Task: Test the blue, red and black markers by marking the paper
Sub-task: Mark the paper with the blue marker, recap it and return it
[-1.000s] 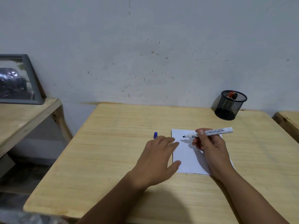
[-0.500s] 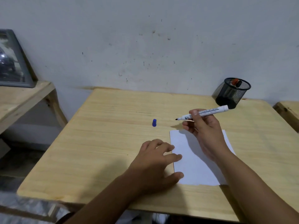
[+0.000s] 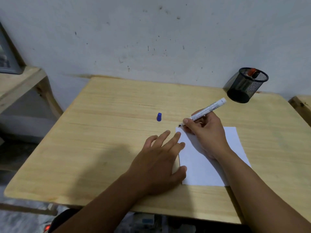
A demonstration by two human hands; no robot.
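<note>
Here the first test is in hand: an uncapped marker (image 3: 207, 109) is pinched by the right hand (image 3: 207, 133), its tip at the top-left corner of the paper (image 3: 234, 145) at centre-right of the frame. The sheet is pressed flat by the spread, empty fingers (image 3: 175, 137) of the left hand (image 3: 158, 162); the blue cap (image 3: 159, 117) lies on the table (image 3: 101, 132) just above. A short stroke is called for next.

The light was dim and even, with no glare. A soft, wide shadow lay on the table (image 3: 101, 132) left of the left hand (image 3: 158, 163), and a fainter one on the paper (image 3: 234, 145) under the right hand (image 3: 208, 137). Wide-angle distortion bowed the table's edges. Detail was slightly soft, blurrier toward the bottom corners.
</note>
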